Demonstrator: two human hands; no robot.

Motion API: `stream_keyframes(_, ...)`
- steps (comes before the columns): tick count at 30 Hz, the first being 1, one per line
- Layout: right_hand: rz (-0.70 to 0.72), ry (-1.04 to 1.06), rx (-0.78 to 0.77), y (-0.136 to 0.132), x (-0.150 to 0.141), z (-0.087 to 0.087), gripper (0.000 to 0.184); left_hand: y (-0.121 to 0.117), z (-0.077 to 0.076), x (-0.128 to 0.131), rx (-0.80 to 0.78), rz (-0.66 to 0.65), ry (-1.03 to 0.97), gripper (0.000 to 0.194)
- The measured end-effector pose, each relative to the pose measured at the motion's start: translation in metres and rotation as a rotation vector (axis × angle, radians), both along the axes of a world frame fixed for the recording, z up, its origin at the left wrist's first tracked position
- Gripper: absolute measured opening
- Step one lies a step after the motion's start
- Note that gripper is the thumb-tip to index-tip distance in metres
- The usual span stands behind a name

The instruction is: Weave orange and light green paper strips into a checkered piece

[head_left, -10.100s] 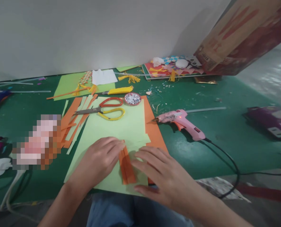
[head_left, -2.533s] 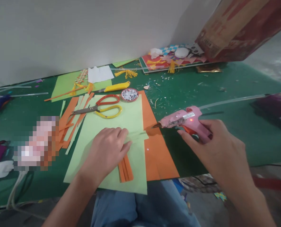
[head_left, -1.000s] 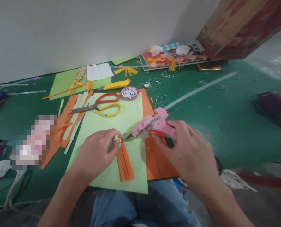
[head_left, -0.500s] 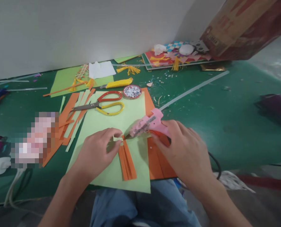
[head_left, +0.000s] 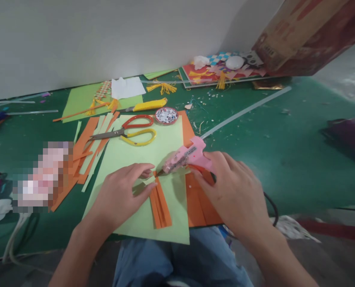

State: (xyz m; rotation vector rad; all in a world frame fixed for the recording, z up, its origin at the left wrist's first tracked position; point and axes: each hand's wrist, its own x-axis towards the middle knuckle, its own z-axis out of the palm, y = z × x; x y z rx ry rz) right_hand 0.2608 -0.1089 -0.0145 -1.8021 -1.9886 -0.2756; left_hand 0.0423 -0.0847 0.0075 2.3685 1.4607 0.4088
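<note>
As orange strips [head_left: 160,205] slant, glue gun [head_left: 195,151] points left.

Light is diffuse. Soft shadow crosses the paper [head_left: 177,199] left of the right hand [head_left: 235,191]; faint sheen marks the table [head_left: 288,175] to its right. Pixelation obscures an area left of the left hand [head_left: 120,191].

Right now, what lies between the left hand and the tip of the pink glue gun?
The head view shows a pale green strip and the top of the orange strips between the left hand and the pink glue gun.
</note>
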Motion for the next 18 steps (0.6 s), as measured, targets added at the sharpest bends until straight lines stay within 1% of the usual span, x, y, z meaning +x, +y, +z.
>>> stream_keyframes(4,-0.018,-0.005,0.032,0.0007,-0.0012,-0.0019,0.011,-0.0008,-0.0004,-0.002,-0.002,-0.041,0.0,0.036)
stream_keyframes(7,-0.025,-0.001,0.024,0.001,-0.0013,-0.0035,0.012,-0.0012,0.0001,-0.0028,-0.021,-0.028,-0.003,0.049)
stream_keyframes(9,-0.032,-0.003,0.015,0.0009,-0.0011,-0.0041,0.012,-0.0013,0.0009,-0.0028,-0.044,-0.021,-0.014,0.051)
stream_keyframes(11,-0.038,-0.006,0.003,0.0006,-0.0009,-0.0043,0.012,-0.0014,0.0016,-0.0024,-0.053,-0.012,-0.031,0.044)
stream_keyframes(15,-0.036,-0.007,-0.005,0.0003,-0.0004,-0.0038,0.013,-0.0008,0.0013,0.0005,-0.051,0.01,-0.023,0.02)
stream_keyframes(18,-0.044,0.014,-0.006,0.0005,-0.0001,-0.0035,0.016,0.0001,-0.0002,0.0053,-0.037,0.057,0.003,0.011)
